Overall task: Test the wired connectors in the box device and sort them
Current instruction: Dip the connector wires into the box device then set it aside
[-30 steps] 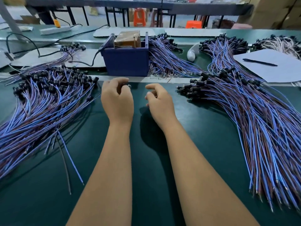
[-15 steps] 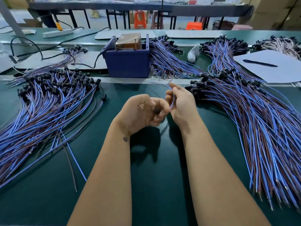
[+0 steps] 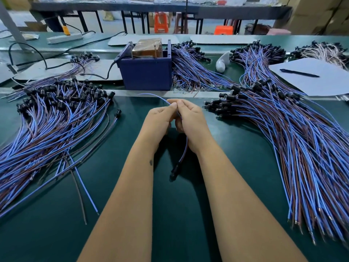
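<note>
Both hands (image 3: pixel 177 118) have risen toward frame center, fingers (image 3: pixel 172 105) pinching one wire (image 3: pixel 184 152), connector (image 3: pixel 173 172) dangling, probably ready for the box (image 3: pixel 145 74).

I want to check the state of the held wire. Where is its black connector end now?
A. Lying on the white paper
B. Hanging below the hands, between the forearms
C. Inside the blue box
B: the black connector dangles below the left hand and right hand, which pinch the wire.
</note>
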### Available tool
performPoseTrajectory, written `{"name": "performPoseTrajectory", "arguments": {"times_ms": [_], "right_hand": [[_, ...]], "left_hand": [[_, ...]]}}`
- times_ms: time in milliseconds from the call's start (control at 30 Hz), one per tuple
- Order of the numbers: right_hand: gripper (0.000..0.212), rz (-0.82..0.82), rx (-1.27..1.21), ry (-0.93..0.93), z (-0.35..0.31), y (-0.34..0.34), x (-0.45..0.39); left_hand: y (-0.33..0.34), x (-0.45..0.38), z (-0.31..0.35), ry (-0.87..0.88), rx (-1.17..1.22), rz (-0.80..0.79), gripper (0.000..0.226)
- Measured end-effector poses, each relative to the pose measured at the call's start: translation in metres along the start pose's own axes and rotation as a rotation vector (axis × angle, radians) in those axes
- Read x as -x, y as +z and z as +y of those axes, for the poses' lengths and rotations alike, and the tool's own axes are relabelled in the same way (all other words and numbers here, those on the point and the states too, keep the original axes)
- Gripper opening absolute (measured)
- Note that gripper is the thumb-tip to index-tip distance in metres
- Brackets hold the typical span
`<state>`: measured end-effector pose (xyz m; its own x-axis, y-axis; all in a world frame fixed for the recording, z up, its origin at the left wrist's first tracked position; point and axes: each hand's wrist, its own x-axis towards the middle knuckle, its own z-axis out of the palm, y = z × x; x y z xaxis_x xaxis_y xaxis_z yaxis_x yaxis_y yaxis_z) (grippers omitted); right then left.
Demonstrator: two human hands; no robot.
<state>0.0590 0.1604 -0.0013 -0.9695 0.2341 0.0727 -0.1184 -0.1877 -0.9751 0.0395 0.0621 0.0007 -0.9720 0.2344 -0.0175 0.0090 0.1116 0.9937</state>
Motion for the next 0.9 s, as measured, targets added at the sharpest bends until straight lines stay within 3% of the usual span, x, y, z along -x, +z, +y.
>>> {"name": "performPoseTrajectory", "arguments": {"times_ms": [300,467,667,833,900], "right_hand": [[0.024,0.001,0.267,-0.03,0.004,0.005,0.003],[0.018,0.119,0.657,-0.146,0.013,0.008,0.003],[0.022,0.17,0.703,-0.135,0.011,0.004,0.001],[0.027,0.087,1.167,-0.156,0.009,0.005,0.003],[0.025,0.09,1.231,-0.177,0.01,0.006,0.005]], "left_hand": [[0.004,-0.004,-0.004,0.01,0.101,0.196,0.028],[-0.006,-0.007,-0.011,0.064,-0.21,0.444,0.026],[-0.012,-0.009,-0.014,0.089,-0.322,0.478,0.031],[-0.012,-0.006,-0.013,0.099,-0.288,0.465,0.03],[-0.011,-0.005,-0.011,0.097,-0.246,0.484,0.027]]}}
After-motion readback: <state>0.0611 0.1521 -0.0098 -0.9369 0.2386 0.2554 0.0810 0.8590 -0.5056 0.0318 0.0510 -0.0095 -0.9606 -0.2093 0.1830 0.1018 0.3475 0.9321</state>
